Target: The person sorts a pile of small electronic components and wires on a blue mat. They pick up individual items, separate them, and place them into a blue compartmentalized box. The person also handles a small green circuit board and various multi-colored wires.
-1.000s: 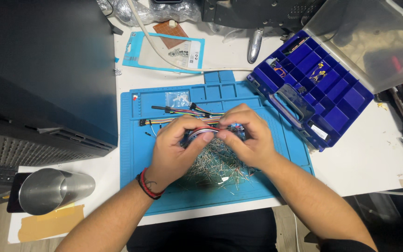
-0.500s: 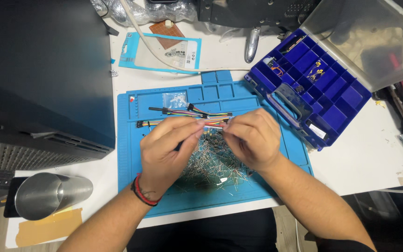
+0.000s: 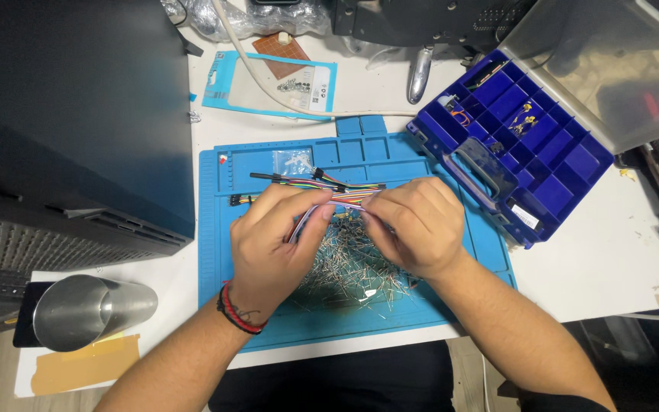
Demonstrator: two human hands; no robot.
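My left hand (image 3: 272,240) and my right hand (image 3: 413,225) meet over a blue work mat (image 3: 223,252). Both pinch a flat strip of multicoloured jumper wires (image 3: 329,202) stretched between the fingertips. Under the hands lies a loose heap of thin metal-legged components (image 3: 352,271). More coloured jumper wires with black ends (image 3: 299,179) lie on the mat just beyond my fingers.
An open blue compartment box (image 3: 528,145) with a clear lid (image 3: 596,65) stands at the right. A big black case (image 3: 70,122) fills the left. A steel cup (image 3: 89,309) lies at the front left. A small clear bag (image 3: 290,162) and a blue-edged packet (image 3: 268,84) lie further back.
My hands have drawn the wire strip out flatter between them, and my left fingers have shifted along it. The bundle that was bunched in both hands is now spread.
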